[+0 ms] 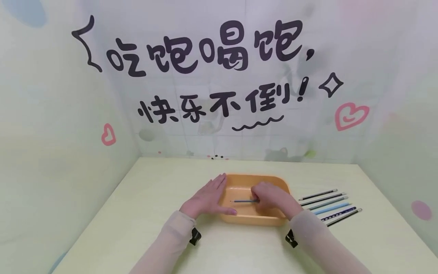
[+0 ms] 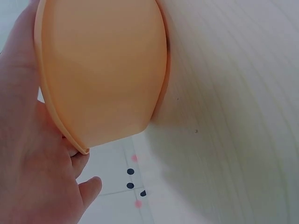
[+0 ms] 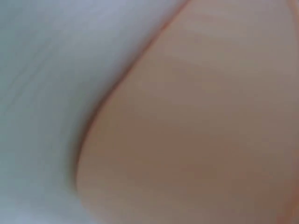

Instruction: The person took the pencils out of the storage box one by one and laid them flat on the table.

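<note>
An orange plastic tray (image 1: 254, 220) with rounded corners stands on the table in the head view. My left hand (image 1: 210, 198) rests across its left end, fingers straight toward the far corner and thumb along the near rim. In the left wrist view, the palm and fingers of that left hand (image 2: 32, 154) lie along the rim of the tray (image 2: 103, 70). My right hand (image 1: 272, 198) is inside the tray, its fingers curled round a thin bluish pencil (image 1: 241, 201) whose tip points left. Only the blurred tray (image 3: 187, 121) side shows in the right wrist view.
Several pencils lie side by side on the table right of the tray, among them a light blue pencil (image 1: 332, 208) and a dark patterned pencil (image 1: 338, 214). The pale table (image 1: 137, 213) meets a printed wall sheet (image 1: 212, 144) behind. Side sheets flank it.
</note>
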{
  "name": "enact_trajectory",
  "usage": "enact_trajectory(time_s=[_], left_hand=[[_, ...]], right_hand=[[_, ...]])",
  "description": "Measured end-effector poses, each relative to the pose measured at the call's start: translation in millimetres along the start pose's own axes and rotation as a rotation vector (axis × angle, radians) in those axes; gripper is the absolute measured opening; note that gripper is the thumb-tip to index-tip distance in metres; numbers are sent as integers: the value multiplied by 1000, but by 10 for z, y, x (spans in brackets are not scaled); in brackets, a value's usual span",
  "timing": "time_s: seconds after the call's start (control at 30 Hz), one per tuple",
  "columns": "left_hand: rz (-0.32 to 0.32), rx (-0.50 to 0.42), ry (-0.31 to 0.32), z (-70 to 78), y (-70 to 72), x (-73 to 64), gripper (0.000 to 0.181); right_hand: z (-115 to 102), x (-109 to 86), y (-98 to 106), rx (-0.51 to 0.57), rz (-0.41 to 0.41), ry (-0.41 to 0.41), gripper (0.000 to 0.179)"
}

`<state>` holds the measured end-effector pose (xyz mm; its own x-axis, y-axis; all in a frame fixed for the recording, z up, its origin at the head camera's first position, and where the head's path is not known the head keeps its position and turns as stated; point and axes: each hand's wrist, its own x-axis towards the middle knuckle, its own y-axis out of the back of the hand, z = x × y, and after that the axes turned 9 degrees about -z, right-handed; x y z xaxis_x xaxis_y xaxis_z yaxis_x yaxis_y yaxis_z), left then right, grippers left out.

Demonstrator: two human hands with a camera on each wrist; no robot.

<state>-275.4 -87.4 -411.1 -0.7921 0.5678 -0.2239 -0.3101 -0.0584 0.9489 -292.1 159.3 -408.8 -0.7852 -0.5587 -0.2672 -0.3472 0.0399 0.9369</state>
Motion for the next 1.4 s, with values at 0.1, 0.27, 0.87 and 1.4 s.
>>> enact_trajectory(time_s=[0.1, 0.27, 0.87, 1.4], left_hand=[[8, 0, 6, -41, -11, -13, 124], [27, -1, 8, -96, 9, -16, 123], [19, -5, 12, -104, 28, -3, 123], [2, 10, -4, -15, -15, 17, 124]], right_hand=[[26, -70, 106, 9, 59, 60, 21], [70, -177, 356, 2, 113, 108, 21], [642, -540, 724, -28, 195, -6, 22], [1434, -766, 466, -98, 134, -169, 28]])
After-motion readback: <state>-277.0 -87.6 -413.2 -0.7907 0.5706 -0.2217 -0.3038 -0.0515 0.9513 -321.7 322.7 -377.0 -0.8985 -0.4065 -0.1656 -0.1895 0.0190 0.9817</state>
